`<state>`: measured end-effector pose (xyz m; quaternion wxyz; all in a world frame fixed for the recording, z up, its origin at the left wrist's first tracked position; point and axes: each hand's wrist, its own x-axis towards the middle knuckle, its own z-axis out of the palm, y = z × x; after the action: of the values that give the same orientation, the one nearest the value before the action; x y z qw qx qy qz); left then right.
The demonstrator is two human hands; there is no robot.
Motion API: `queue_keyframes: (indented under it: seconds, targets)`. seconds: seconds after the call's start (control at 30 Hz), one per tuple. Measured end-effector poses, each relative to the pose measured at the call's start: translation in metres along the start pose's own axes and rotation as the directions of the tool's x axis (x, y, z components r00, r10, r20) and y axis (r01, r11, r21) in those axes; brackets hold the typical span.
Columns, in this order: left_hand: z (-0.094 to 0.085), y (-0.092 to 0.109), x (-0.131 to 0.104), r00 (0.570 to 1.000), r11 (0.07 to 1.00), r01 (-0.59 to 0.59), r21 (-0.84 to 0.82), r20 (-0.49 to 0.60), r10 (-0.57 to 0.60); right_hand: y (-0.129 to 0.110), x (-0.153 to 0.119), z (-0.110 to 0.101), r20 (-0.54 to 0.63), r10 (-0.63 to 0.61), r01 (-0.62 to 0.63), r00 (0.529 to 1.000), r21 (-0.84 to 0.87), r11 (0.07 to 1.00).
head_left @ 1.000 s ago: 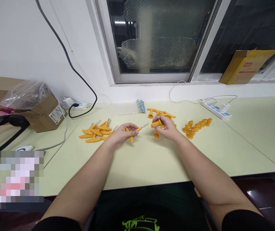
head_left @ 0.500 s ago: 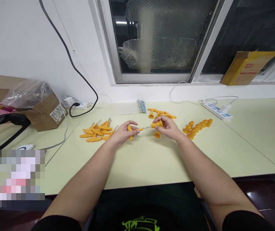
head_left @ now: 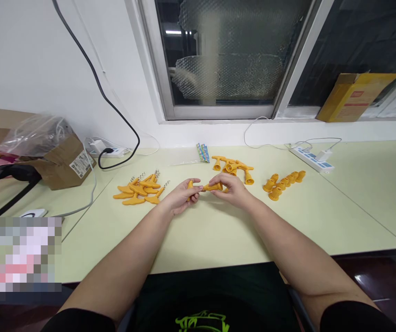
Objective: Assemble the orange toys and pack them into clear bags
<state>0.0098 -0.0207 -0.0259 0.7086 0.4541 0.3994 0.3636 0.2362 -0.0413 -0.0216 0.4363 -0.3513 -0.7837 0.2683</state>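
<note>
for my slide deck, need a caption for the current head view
Left hand holds a yellow handle against the yellow sleeve in the right hand.

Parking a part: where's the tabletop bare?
Bare: between the forearms, nearer than the left hand and right hand; right of the yellow cones, nearer than the power strip.
Crowded: beyond the right hand, T-shaped pieces; left of the left hand, corkscrew handles.

white wall (head_left: 90, 55), metal-framed window (head_left: 225, 60) with dark panes, pale green table (head_left: 339, 198), dark red floor (head_left: 385, 286)
</note>
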Motion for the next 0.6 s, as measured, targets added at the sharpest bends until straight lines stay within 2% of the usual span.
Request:
queue_keyframes:
  seconds: [0.07,0.17,0.27,0.33,0.37,0.4,0.43,0.53,0.57,0.6]
  targets:
    - [0.001,-0.002,0.0,0.993,0.992,-0.12,0.043,0.021,0.119,-0.001,0.0,0.003,0.0,0.133,-0.132,0.991,0.061,0.989]
    - [0.005,-0.004,-0.003,0.935,0.921,-0.354,0.162,0.053,0.35,0.0,0.002,0.012,0.049,0.36,-0.359,0.931,0.277,0.891]
    - [0.011,-0.003,-0.007,0.881,0.84,-0.471,0.267,0.092,0.464,0.002,0.006,0.022,0.193,0.56,-0.575,0.806,0.481,0.662]
    - [0.013,-0.002,-0.01,0.867,0.814,-0.494,0.306,0.105,0.486,0.001,0.007,0.025,0.301,0.638,-0.684,0.708,0.517,0.515]
    - [0.014,-0.001,-0.011,0.865,0.808,-0.497,0.318,0.106,0.49,0.0,0.007,0.025,0.34,0.647,-0.711,0.683,0.512,0.482]
    - [0.013,-0.001,-0.011,0.864,0.805,-0.497,0.324,0.102,0.493,-0.002,0.007,0.024,0.354,0.632,-0.709,0.69,0.507,0.49]
    - [0.013,0.0,-0.011,0.864,0.805,-0.496,0.326,0.093,0.494,-0.003,0.006,0.021,0.339,0.596,-0.676,0.728,0.5,0.541]
    - [0.008,0.002,-0.006,0.874,0.826,-0.468,0.313,0.03,0.484,-0.006,0.003,0.014,0.141,0.396,-0.418,0.907,0.412,0.81]
    - [0.006,0.003,-0.005,0.88,0.837,-0.45,0.311,-0.002,0.474,-0.006,0.002,0.013,0.084,0.331,-0.339,0.94,0.361,0.869]
    - [0.005,0.003,-0.003,0.885,0.847,-0.431,0.31,-0.037,0.464,-0.006,0.001,0.012,0.062,0.299,-0.302,0.952,0.325,0.896]
